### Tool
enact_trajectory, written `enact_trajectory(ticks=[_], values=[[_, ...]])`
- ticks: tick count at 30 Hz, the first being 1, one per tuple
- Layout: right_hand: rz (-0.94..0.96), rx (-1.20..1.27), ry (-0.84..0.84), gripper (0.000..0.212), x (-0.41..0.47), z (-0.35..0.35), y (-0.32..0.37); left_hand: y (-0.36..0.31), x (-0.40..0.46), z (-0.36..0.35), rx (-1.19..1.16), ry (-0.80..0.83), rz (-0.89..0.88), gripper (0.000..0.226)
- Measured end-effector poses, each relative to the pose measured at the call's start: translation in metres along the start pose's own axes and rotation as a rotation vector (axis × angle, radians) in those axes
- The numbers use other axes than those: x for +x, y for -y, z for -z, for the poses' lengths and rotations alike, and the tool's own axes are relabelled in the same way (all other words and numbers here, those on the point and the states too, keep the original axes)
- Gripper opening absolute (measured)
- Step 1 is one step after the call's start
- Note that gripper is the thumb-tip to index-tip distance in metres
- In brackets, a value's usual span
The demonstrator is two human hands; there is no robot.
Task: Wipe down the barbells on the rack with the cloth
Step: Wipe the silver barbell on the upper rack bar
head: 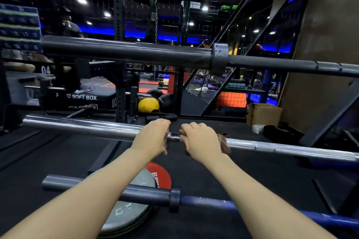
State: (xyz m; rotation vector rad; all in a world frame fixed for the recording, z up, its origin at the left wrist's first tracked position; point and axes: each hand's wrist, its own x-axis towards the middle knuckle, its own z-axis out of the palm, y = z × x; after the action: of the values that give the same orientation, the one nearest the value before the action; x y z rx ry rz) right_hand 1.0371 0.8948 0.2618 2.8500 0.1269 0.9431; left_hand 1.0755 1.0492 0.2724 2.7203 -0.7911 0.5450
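Three barbells lie across the view. The middle one is a chrome barbell, and both my hands are on it near its collar. My left hand grips the inner end of the chrome sleeve. My right hand grips the shaft just right of the collar, with a brown cloth wrapped under it and sticking out on the right side. Above runs a black barbell. Below, under my forearms, lies a barbell with a dark sleeve and a blue shaft.
Grey and red weight plates are stacked on the black floor below the lowest bar. A black rack upright, a soft plyo box, yellow and black balls and a cardboard box stand beyond.
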Motion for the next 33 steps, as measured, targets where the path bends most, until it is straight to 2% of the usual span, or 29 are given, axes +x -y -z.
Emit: enact_trajectory(ticks=[3,5,7,12,18,20,21,23,25,26,28,29,30,33], values=[[0.110,0.189,-0.012,0.046,-0.022,0.009,-0.026,-0.003,0.000,0.006,0.035,0.001,0.026,0.059],[0.208,0.089,-0.035,0.062,-0.042,0.004,-0.048,-0.005,0.000,0.008,0.036,0.001,0.035,0.067],[0.184,-0.033,-0.051,0.069,-0.047,-0.008,-0.050,-0.008,0.001,0.011,0.030,0.011,0.039,0.075],[0.127,-0.036,-0.009,0.042,-0.018,-0.003,-0.021,-0.010,0.003,0.008,0.039,-0.001,0.023,0.083],[-0.153,0.357,0.216,0.027,0.034,0.009,0.010,-0.006,0.004,0.012,0.049,0.011,0.018,0.067],[-0.142,0.388,0.258,0.029,0.038,0.007,0.012,-0.005,0.006,0.015,0.071,0.027,0.011,0.067],[-0.067,0.334,0.221,0.030,0.029,0.005,0.010,-0.005,0.007,0.017,0.080,0.033,0.009,0.068],[0.123,0.143,0.020,0.040,0.002,-0.009,0.003,-0.005,0.009,0.020,0.105,0.043,0.002,0.076],[0.161,0.016,-0.094,0.055,-0.019,-0.021,0.004,-0.005,0.010,0.020,0.122,0.045,-0.011,0.081],[0.135,-0.008,-0.135,0.051,-0.019,-0.028,0.005,-0.006,0.009,0.019,0.116,0.037,-0.016,0.080],[0.061,-0.046,-0.175,0.029,-0.007,-0.026,0.012,-0.007,0.009,0.017,0.095,0.017,-0.023,0.073],[0.022,-0.028,-0.143,0.021,0.003,-0.018,0.015,-0.007,0.009,0.017,0.086,0.017,-0.025,0.069],[-0.022,0.037,-0.041,0.021,0.014,-0.011,0.015,-0.007,0.009,0.017,0.080,0.018,-0.025,0.065],[-0.236,0.360,0.283,0.031,0.042,-0.002,0.007,-0.006,0.010,0.017,0.088,0.037,-0.012,0.063]])
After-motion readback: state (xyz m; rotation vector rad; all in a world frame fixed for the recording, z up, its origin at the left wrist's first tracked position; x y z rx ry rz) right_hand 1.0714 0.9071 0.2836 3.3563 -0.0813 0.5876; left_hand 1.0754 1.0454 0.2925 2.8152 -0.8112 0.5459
